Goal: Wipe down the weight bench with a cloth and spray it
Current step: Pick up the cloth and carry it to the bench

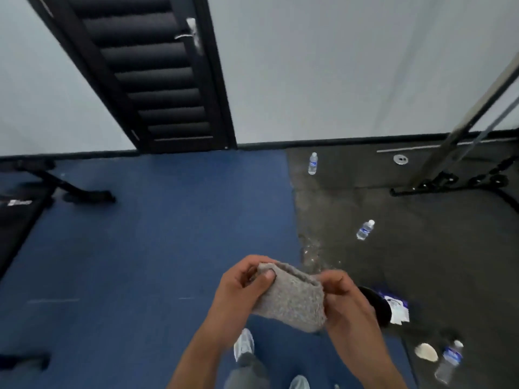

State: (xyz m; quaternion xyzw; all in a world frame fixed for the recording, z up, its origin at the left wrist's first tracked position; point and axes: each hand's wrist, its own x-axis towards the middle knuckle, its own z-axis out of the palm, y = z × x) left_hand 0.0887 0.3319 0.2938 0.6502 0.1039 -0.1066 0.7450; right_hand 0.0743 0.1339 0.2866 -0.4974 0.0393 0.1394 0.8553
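I hold a folded grey cloth [292, 300] in front of me with both hands. My left hand [241, 287] grips its left end, thumb on top. My right hand [344, 293] pinches its right end. The black weight bench [19, 220] shows only partly at the left edge, its pad and a black foot [90, 193] resting on the blue floor mat. No spray bottle is clearly in view.
Three clear water bottles lie on the dark grey floor at the right [313, 163] [365, 229] [449, 362]. A black object with white paper [393, 307] lies by my right hand. A black rack base [449, 186] stands far right. A dark door [157, 80] is ahead.
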